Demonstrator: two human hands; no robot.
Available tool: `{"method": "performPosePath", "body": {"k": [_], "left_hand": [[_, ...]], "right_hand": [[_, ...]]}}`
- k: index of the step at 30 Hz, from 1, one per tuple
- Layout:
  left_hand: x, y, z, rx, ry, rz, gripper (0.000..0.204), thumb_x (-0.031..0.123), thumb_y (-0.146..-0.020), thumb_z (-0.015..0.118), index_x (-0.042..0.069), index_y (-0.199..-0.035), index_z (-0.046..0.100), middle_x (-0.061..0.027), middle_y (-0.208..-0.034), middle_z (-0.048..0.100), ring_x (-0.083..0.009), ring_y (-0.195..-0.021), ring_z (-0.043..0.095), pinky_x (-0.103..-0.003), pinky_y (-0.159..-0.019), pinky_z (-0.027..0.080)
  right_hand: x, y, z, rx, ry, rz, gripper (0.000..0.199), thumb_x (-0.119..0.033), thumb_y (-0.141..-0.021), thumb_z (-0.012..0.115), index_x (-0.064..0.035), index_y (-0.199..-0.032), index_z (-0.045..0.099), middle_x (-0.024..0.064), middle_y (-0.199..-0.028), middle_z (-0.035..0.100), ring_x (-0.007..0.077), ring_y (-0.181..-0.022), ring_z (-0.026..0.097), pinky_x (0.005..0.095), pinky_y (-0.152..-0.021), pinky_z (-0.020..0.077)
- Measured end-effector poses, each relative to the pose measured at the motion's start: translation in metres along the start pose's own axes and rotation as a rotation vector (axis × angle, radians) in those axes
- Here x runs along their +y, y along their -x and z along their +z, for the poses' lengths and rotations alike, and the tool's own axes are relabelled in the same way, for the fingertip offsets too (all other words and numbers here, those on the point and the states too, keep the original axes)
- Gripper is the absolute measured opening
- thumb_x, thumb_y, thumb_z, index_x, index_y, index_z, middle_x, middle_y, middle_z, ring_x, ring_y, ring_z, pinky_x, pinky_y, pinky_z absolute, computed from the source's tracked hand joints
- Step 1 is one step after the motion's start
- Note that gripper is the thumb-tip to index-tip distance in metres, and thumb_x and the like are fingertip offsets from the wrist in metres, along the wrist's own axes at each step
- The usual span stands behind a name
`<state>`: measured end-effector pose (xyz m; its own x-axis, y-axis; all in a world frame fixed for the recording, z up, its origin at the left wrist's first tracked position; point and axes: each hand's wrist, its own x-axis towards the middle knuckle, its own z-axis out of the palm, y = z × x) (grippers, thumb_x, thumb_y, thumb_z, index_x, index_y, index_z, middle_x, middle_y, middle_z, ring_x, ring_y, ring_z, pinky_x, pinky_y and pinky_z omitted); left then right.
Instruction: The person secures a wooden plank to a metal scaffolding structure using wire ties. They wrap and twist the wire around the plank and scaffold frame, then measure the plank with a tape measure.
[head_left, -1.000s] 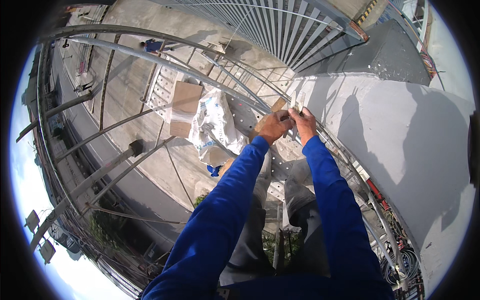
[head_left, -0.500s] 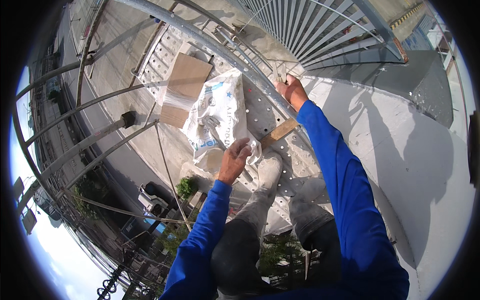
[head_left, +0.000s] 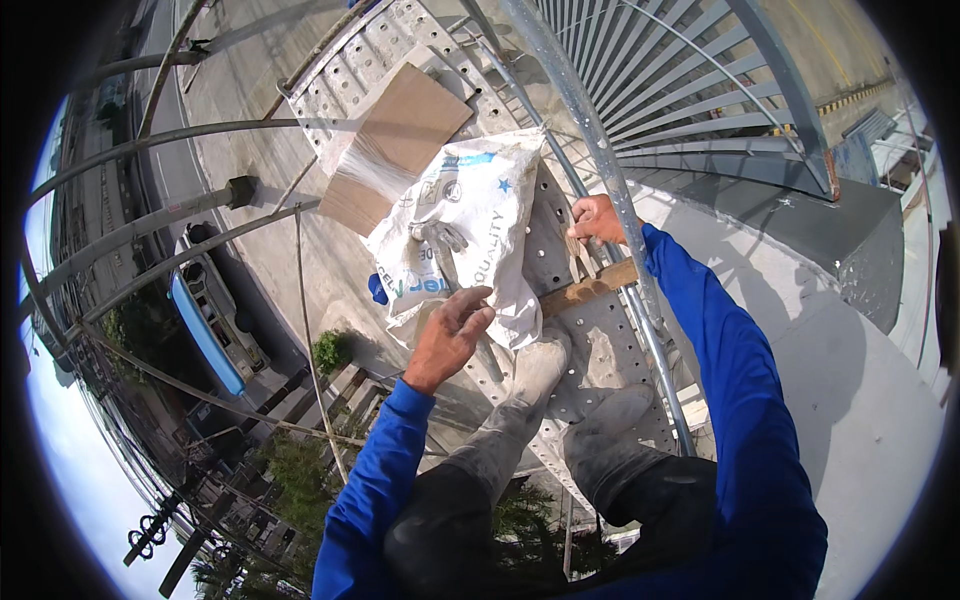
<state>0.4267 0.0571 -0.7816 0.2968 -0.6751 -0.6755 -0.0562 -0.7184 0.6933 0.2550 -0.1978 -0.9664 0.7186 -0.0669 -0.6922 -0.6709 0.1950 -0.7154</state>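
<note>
My left hand (head_left: 450,335) hovers over the near edge of a white printed sack (head_left: 505,215), fingers loosely bent and apart, with nothing visible in them. Part of the sack is hidden beneath it. A grey, dusty item (head_left: 440,236), perhaps a crumpled glove, lies on the sack. My right hand (head_left: 597,218) reaches past a slanting metal pipe (head_left: 580,110), its fingers closed on a thin pale two-pronged piece (head_left: 582,262); its exact kind is unclear. Just below that piece, a wooden board (head_left: 588,288) lies across the perforated metal platform (head_left: 620,360).
Flattened cardboard (head_left: 415,115) lies beyond the sack. Scaffold tubes (head_left: 200,215) curve along the left, above a street with a vehicle (head_left: 215,310) far below. A grey slatted metal frame (head_left: 690,90) and a pale wall (head_left: 740,290) border the right. My dusty boots (head_left: 543,365) stand on the platform.
My right hand has come nearer and lower with the pale piece, down to the wooden board. My left hand has shifted slightly left. The view has swung, moving the sack rightward.
</note>
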Motion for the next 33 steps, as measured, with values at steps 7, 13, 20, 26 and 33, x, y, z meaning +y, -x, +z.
{"method": "performPosePath", "body": {"k": [7,13,20,26,33], "left_hand": [[0.011,-0.004,-0.025,0.063,0.086,-0.023,0.044,0.028,-0.093,0.06,-0.002,-0.125,0.055,-0.0158,-0.111,0.064,-0.0216,-0.099,0.063,-0.032,-0.088,0.048],[0.015,0.0,-0.061,0.161,0.034,0.047,0.045,0.028,-0.093,0.059,-0.004,-0.126,0.054,-0.0119,-0.104,0.064,-0.0191,-0.093,0.061,-0.031,-0.086,0.048],[-0.006,0.036,-0.048,-0.1,0.213,-0.051,0.048,0.034,-0.094,0.059,0.0,-0.127,0.055,-0.0096,-0.103,0.064,-0.0168,-0.088,0.063,-0.03,-0.076,0.051],[-0.092,0.035,-0.01,-0.077,0.169,-0.337,0.04,0.031,-0.093,0.058,-0.001,-0.117,0.061,-0.0118,-0.091,0.067,-0.0192,-0.082,0.066,-0.032,-0.07,0.052],[-0.131,-0.006,0.011,0.153,-0.25,-0.199,0.052,0.036,-0.084,0.062,-0.007,-0.114,0.059,-0.0265,-0.098,0.066,-0.0349,-0.091,0.065,-0.042,-0.08,0.048]], "right_hand": [[0.013,-0.011,0.001,0.0,0.317,-0.158,0.041,-0.02,-0.082,0.066,0.0034,-0.114,0.059,0.0124,-0.09,0.063,0.0208,-0.081,0.064,0.0331,-0.066,0.0497],[-0.003,0.005,0.004,0.092,0.213,-0.147,0.036,-0.03,-0.082,0.068,0.0008,-0.098,0.061,0.0093,-0.08,0.06,0.016,-0.067,0.06,0.0316,-0.055,0.0482],[-0.013,-0.003,-0.001,0.15,0.243,-0.072,0.025,-0.026,-0.084,0.067,-0.0013,-0.082,0.062,0.0061,-0.063,0.06,0.0127,-0.052,0.059,0.03,-0.046,0.0441],[-0.001,-0.017,-0.001,0.099,0.359,-0.078,0.029,-0.025,-0.08,0.074,-0.0005,-0.075,0.059,0.0066,-0.064,0.06,0.0134,-0.052,0.06,0.0292,-0.046,0.0469],[-0.032,0.047,-0.072,0.767,0.029,-0.145,0.025,-0.024,-0.092,0.058,-0.0001,-0.101,0.06,0.0036,-0.075,0.059,0.0124,-0.061,0.058,0.0281,-0.054,0.0477]]}}
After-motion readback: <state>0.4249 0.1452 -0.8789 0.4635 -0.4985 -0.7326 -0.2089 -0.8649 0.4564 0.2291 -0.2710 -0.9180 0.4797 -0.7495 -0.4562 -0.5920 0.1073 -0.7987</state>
